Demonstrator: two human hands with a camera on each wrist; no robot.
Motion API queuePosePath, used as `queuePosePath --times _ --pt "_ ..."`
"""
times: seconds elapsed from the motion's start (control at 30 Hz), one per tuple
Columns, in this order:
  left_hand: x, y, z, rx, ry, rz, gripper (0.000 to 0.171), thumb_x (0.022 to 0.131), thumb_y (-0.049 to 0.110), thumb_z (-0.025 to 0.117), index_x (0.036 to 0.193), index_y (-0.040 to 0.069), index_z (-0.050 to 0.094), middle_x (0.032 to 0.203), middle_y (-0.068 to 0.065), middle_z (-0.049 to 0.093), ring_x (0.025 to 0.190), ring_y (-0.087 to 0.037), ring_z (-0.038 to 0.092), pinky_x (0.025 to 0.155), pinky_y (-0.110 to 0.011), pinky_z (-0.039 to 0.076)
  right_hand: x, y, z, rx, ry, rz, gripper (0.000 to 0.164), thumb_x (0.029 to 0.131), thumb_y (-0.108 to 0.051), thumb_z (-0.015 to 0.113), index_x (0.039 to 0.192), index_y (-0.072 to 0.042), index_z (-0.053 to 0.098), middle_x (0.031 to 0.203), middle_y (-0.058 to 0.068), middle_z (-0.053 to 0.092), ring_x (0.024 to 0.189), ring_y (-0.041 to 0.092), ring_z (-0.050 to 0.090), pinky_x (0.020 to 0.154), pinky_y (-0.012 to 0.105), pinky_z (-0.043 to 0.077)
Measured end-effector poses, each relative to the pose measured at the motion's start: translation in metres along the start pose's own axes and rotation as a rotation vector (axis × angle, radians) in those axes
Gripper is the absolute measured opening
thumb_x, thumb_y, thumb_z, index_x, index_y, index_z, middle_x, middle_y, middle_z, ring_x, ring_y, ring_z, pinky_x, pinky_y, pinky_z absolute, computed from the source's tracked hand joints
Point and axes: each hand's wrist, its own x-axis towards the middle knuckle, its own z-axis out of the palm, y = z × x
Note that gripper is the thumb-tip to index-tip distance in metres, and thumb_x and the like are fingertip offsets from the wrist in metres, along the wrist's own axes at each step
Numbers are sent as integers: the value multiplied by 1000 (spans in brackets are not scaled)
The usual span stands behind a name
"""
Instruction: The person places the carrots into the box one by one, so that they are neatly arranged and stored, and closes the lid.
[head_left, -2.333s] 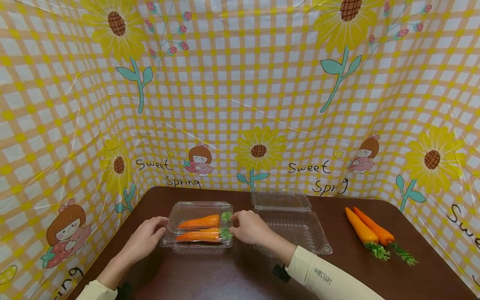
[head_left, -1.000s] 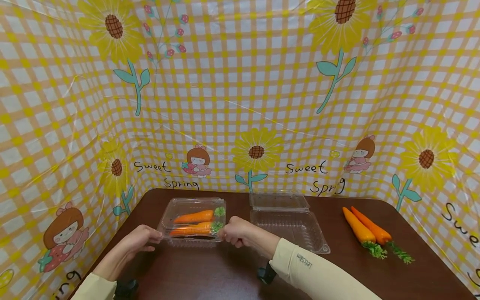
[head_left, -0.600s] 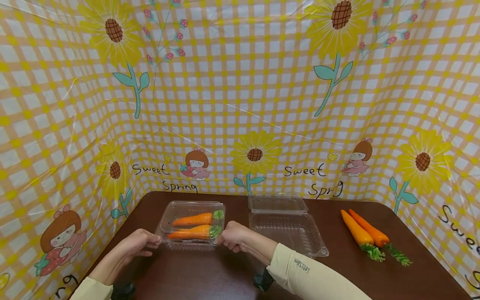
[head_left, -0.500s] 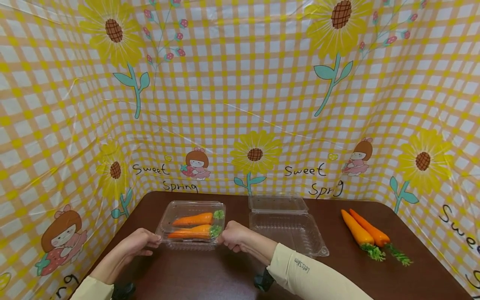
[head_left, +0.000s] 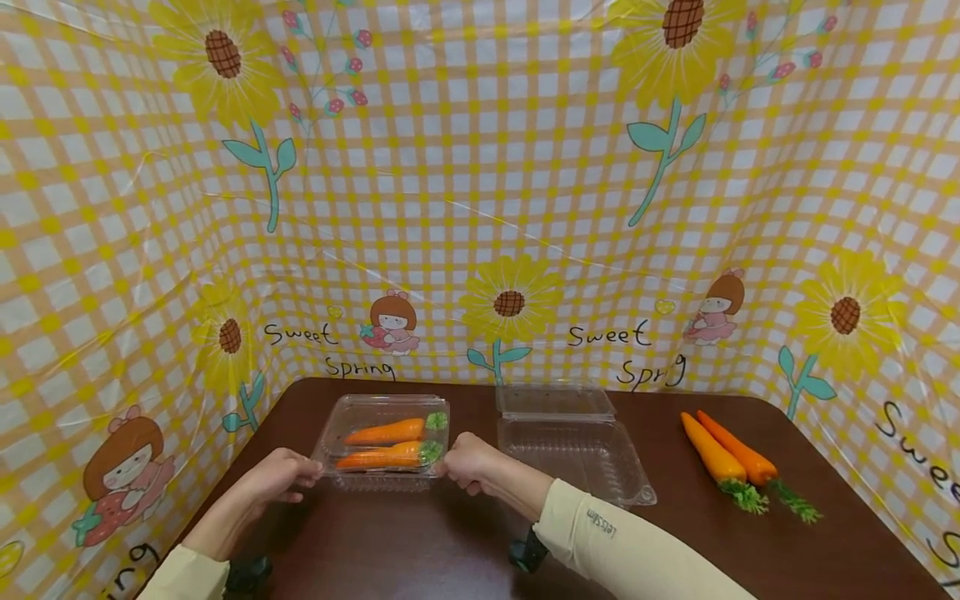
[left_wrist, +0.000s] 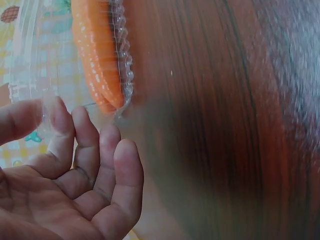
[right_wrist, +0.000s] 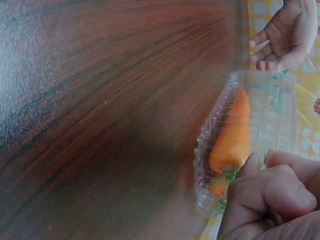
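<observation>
A clear plastic clamshell box (head_left: 360,406) sits at the left of the table with its lid down. Through the lid show two carrots (head_left: 390,432) with green tops pointing right. My left hand (head_left: 279,477) is at the box's front left corner; in the left wrist view its thumb and index finger (left_wrist: 61,117) pinch the rim, the other fingers loosely bent. At the front right corner my right hand (head_left: 468,461) pinches the rim between thumb and curled index finger, as the right wrist view shows, its remaining fingers folded in.
A second clear clamshell box (head_left: 573,454) stands open to the right, its lid (head_left: 555,402) leaning back. Two more carrots (head_left: 723,454) lie at the table's right side. A checked, flowered cloth (head_left: 450,167) walls in the dark brown table (head_left: 390,550) at the back and sides.
Both hands have moved from the lid's sides to the front corners and now pinch the rim. The lid sits lower and flatter than 2.3 seconds ago. Little has moved in the last half second.
</observation>
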Motion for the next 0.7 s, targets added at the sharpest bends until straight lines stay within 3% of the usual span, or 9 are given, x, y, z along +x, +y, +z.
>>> queuePosePath --times 0.2,0.37,0.47,0.7 --pt "2 1 0 15 28 -2 34 98 20 56 108 -9 72 107 -13 70 94 -22 62 75 -37 56 1 0 -5 69 -39 10 38 88 -7 64 56 -14 44 51 -5 25 47 10 14 46 25 15" --pt "4 0 0 8 40 -15 36 99 20 52 107 -9 72 102 -10 72 93 -21 65 75 -37 56 1 0 -6 131 -102 40 16 87 -6 60 74 1 65 50 -6 28 45 7 14 45 23 14" --pt "4 -1 1 4 37 -18 37 100 20 52 107 -10 72 101 -11 72 93 -21 66 76 -37 57 1 -1 -4 170 -129 48 16 90 -4 58 84 8 67 50 -7 27 45 6 13 44 22 14" --pt "3 0 1 -7 40 -28 35 99 20 52 104 -9 72 101 -12 71 93 -21 66 76 -37 57 3 1 1 174 -86 29 13 92 0 59 83 5 65 51 -7 23 46 6 13 45 22 15"
